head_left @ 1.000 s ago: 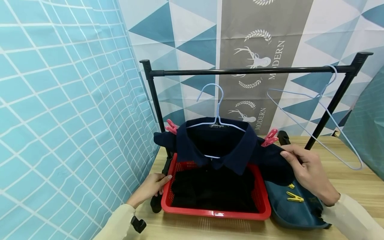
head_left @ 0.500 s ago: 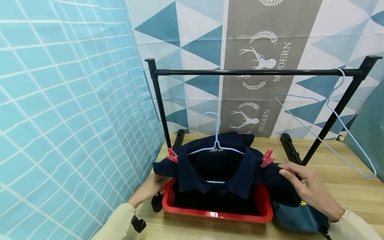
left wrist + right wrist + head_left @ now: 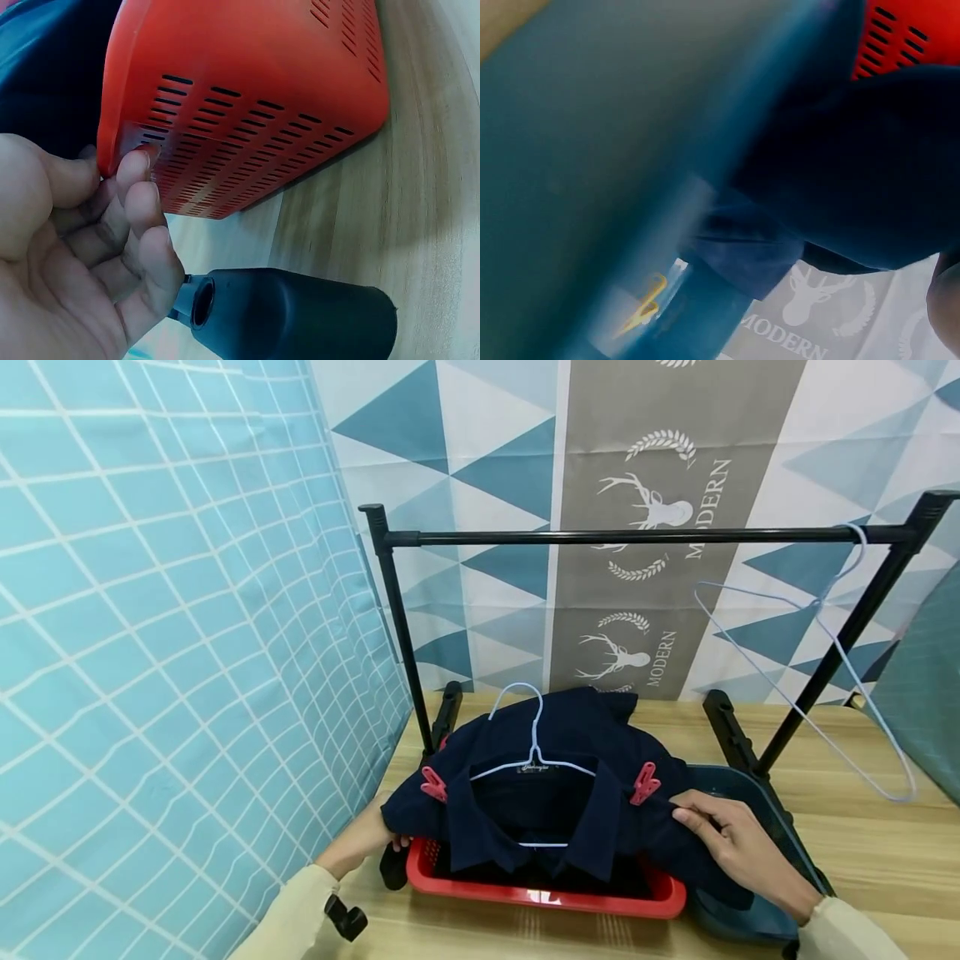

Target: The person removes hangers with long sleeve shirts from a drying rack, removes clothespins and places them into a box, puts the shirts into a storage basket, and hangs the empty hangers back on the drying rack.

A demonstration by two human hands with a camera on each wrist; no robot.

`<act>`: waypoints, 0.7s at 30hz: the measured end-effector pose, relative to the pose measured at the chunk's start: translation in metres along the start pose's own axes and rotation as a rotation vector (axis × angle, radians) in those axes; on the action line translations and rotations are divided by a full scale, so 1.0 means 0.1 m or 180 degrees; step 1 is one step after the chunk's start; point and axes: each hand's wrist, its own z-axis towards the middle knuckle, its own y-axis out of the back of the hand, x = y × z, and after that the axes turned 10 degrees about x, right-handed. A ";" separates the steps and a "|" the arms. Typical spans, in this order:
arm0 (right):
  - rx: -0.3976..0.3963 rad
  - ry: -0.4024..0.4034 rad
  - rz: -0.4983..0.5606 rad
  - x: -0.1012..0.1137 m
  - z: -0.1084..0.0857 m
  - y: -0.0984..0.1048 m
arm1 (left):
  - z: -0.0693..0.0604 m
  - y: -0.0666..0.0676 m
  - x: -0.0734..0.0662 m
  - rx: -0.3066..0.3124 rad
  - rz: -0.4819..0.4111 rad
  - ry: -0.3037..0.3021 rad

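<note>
A dark navy collared shirt (image 3: 577, 718) lies over the red basket (image 3: 547, 900), its collar toward me. A pale blue wire hanger (image 3: 535, 739) sits in its neck with the hook up, and pink clothespins (image 3: 433, 785) are clipped near both shoulders. My right hand (image 3: 738, 843) pinches the shirt at its right sleeve; only a bit of that hand (image 3: 945, 307) shows in the right wrist view. In the left wrist view, my left hand (image 3: 90, 247) grips the basket's rim between thumb and fingers. In the head view the shirt's left sleeve partly covers this hand.
A black clothes rack (image 3: 600, 537) spans the back, with a second wire hanger (image 3: 843, 652) hooked at its right end. A dark blue tray (image 3: 742, 785) lies right of the basket; a yellow clothespin (image 3: 641, 311) shows in it. A rack foot (image 3: 300, 311) stands by my left hand.
The shirt and its hanger have come down onto the basket, and the body now lies flatter toward the back. My right hand has lowered with the sleeve. The left stays at the rim.
</note>
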 end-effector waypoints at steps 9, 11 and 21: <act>0.0068 -0.0002 0.0002 -0.09 -0.03 -0.10 | -0.01 0.18 -0.13 -0.0764 0.0337 -0.0014; 0.0076 0.0006 -0.0008 -0.10 -0.03 -0.11 | -0.04 0.21 -0.17 -0.0947 0.0236 -0.0061; 0.0010 0.0189 -0.0171 -0.11 -0.03 -0.14 | -0.18 0.19 -0.31 -0.0022 0.1084 -0.1001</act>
